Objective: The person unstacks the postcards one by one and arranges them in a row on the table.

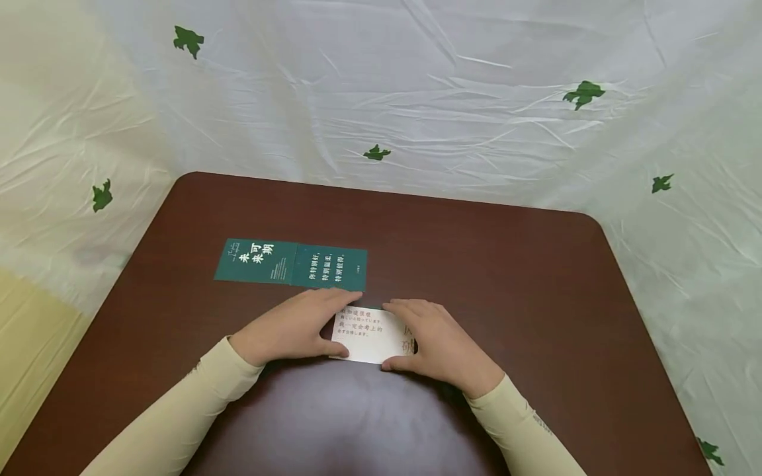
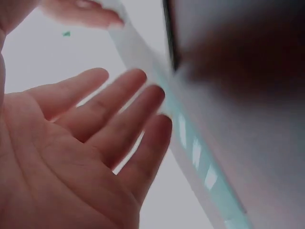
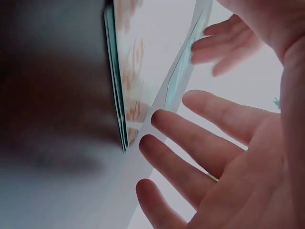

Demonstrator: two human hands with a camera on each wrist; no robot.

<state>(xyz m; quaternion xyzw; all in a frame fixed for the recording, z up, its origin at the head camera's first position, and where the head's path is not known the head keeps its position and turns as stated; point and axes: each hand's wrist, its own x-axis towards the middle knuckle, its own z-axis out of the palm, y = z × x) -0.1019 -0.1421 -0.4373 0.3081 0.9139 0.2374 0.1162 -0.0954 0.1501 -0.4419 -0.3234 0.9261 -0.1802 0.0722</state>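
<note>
A white card (image 1: 366, 340) with brown lettering lies near the front of the table, between my hands. The right wrist view shows thin layers with green edges under the card (image 3: 152, 52), like a small stack. My left hand (image 1: 300, 325) is at the card's left end, its thumb by the lower left corner. Around the right end lies my right hand (image 1: 443, 337), fingers by the far edge and thumb by the near one. Fingers of the left hand (image 2: 90, 129) and right hand (image 3: 224, 143) look extended in the wrist views; exact contact cannot be told.
Two green cards with white lettering, a left one (image 1: 254, 261) and a right one (image 1: 329, 268), lie side by side beyond my left hand. The dark red-brown table (image 1: 512, 277) has rounded far corners. White cloth (image 1: 476, 132) with green leaf-shaped patches hangs around it.
</note>
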